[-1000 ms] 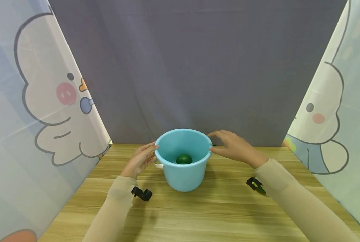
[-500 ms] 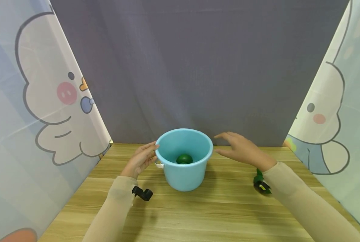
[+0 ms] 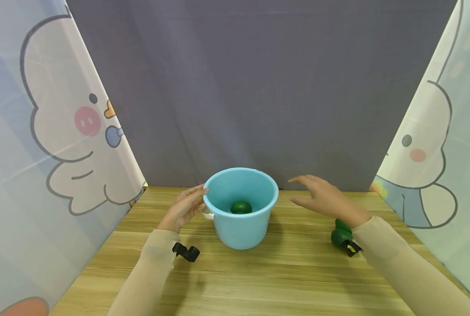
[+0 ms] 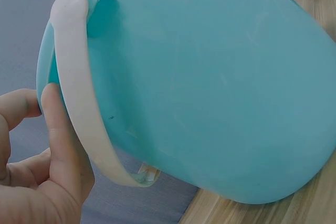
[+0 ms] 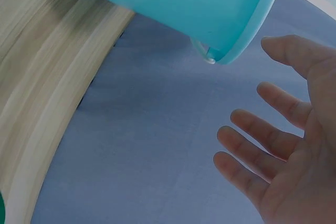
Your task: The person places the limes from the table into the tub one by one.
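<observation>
A light blue bucket (image 3: pixel 240 230) stands upright on the wooden table in the head view. Inside, on its bottom, lies a dark green rounded thing (image 3: pixel 241 207), partly hidden by the near wall. My left hand (image 3: pixel 183 208) pinches the bucket's left rim, thumb on one side and fingers on the other. Close beside that thumb, in the left wrist view, hangs the bucket's white handle (image 4: pixel 79 85). To the right of the bucket my right hand (image 3: pixel 323 196) is held in the air, fingers spread and apart from the rim, with nothing in it.
Dark green rounded things (image 3: pixel 340 237) lie on the wooden table (image 3: pixel 258 281) below my right wrist, partly covered by the black wrist camera (image 3: pixel 351 249). A grey cloth (image 3: pixel 258 87) closes off the back. Cartoon-printed curtains (image 3: pixel 77 175) stand at both sides.
My right hand has drawn away from the bucket's right rim, moving to the right. More of the green things under that wrist now shows. The left hand and bucket stay in place.
</observation>
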`<state>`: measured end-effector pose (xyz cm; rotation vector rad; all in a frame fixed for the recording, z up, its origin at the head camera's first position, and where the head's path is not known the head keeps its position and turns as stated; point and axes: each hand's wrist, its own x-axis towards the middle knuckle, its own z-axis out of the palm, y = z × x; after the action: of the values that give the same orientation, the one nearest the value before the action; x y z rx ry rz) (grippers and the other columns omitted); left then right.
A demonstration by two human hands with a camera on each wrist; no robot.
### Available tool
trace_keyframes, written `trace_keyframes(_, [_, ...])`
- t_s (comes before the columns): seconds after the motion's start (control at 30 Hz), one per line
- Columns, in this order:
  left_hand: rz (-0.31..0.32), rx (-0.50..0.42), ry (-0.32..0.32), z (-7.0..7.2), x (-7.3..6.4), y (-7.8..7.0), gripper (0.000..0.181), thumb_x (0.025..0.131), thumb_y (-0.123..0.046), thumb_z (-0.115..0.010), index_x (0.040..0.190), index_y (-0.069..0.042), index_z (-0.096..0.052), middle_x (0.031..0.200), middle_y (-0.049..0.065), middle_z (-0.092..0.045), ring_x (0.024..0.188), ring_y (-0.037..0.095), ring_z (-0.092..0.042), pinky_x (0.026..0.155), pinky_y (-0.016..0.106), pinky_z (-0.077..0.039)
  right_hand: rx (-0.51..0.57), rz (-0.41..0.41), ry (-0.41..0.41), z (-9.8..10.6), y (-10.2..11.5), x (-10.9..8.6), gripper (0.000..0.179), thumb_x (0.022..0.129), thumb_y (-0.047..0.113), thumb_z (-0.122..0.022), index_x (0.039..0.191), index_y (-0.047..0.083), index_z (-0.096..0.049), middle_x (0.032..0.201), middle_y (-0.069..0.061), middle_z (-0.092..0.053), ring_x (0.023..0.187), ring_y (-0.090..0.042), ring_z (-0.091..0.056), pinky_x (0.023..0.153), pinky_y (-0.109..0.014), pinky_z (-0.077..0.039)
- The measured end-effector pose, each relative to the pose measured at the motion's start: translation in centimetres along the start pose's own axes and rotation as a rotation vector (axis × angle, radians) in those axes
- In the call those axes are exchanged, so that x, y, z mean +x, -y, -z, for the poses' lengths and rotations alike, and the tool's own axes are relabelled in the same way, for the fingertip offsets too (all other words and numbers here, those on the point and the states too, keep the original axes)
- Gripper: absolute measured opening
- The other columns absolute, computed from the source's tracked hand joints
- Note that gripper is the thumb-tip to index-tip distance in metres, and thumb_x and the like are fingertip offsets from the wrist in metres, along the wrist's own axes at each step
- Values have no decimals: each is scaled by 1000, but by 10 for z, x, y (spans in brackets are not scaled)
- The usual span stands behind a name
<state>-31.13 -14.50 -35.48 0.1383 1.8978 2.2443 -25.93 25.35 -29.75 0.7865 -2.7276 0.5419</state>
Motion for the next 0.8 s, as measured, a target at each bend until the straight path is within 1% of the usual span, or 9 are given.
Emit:
trace_keyframes(0.17, [4, 5, -3, -1, 1, 0, 55, 101, -19, -63, 150, -4, -44, 122, 8, -59, 84, 7, -63, 75, 15, -57, -4, -1, -7, 0, -7, -7, 51, 97, 39, -68, 136, 8, -59, 132, -16, -60, 122, -37, -56, 97, -58, -50])
trace_keyframes(0.3, [4, 3, -5, -2, 1, 0, 54, 101, -19, -63, 150, -4, -45, 121, 9, -60, 83, 6, -63, 73, 15, -56, -8, -4, -6, -1, -13, -12, 50, 97, 38, -68, 135, 6, -59, 131, -17, -60, 122, -38, -55, 98, -59, -49])
trace_keyframes(0.53, [2, 4, -8, -1, 0, 1, 55, 101, -18, -64, 150, -4, -44, 120, 10, -60, 84, 7, -63, 72, 14, -56, -7, -48, 6, -5, -18, -19, 53, 97, 44, -67, 135, 7, -60, 133, -15, -60, 124, -38, -54, 98, -59, -49])
trace_keyframes(0.63, [4, -4, -9, -2, 0, 1, 54, 101, -17, -64, 149, -4, -45, 120, 9, -60, 84, 7, -63, 73, 15, -57, -15, -42, -1, -7, -21, -22, 52, 97, 41, -67, 134, 5, -60, 131, -17, -60, 122, -39, -55, 97, -60, -49])
trace_keyframes(0.8, [7, -13, -16, -2, 0, 0, 53, 101, -17, -64, 149, -4, -47, 118, 8, -61, 83, 7, -63, 72, 15, -57, -23, -72, 8, -10, -26, -30, 50, 98, 38, -67, 135, 7, -59, 132, -18, -60, 120, -40, -56, 95, -61, -49])
